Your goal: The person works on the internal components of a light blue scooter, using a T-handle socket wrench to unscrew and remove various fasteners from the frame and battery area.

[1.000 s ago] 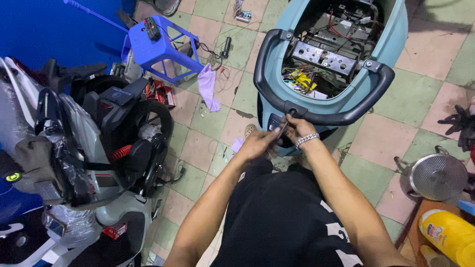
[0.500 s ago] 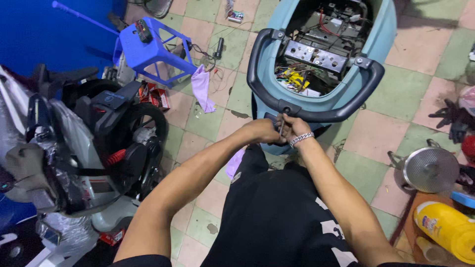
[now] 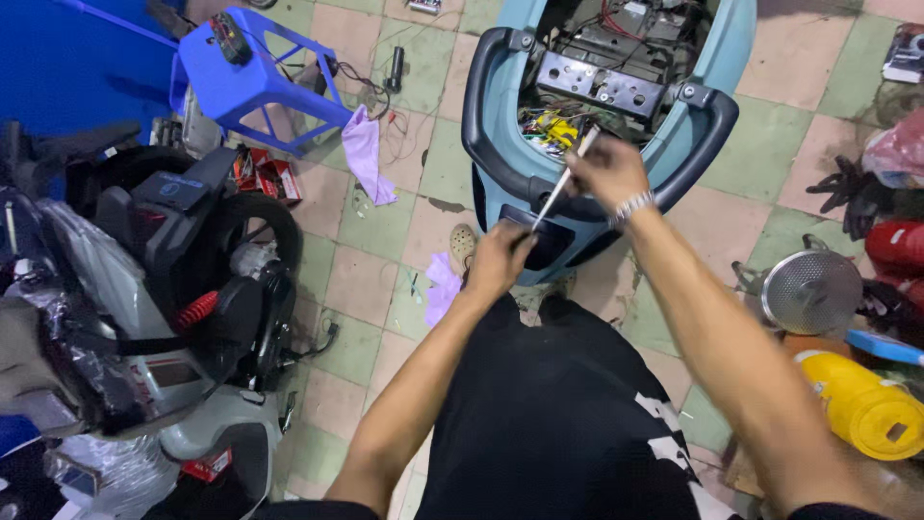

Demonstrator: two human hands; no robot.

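Right hand [image 3: 604, 171]: closed around the upper end of a thin light-coloured rod-like tool [image 3: 563, 183], a metal band at the wrist.
Left hand [image 3: 498, 260]: curled shut at the tool's lower end, against the dark tail panel; whether its fingers actually pinch the tip cannot be told.
Tool: slants from the right hand down-left to the left hand, crossing the black grab rail [image 3: 486, 144].
Scooter [image 3: 731, 58]: pale blue rear body, seat off, open bay showing a metal plate, yellow connectors and wires just beyond the hands.
Floor near: purple cloth [image 3: 366, 154] on the tiles, left of the scooter.
Further left: blue plastic stool [image 3: 245, 77]; dark scooter [image 3: 173, 279] with a red spring.
Right edge: round metal mesh piece [image 3: 811, 292], yellow container [image 3: 866, 409].
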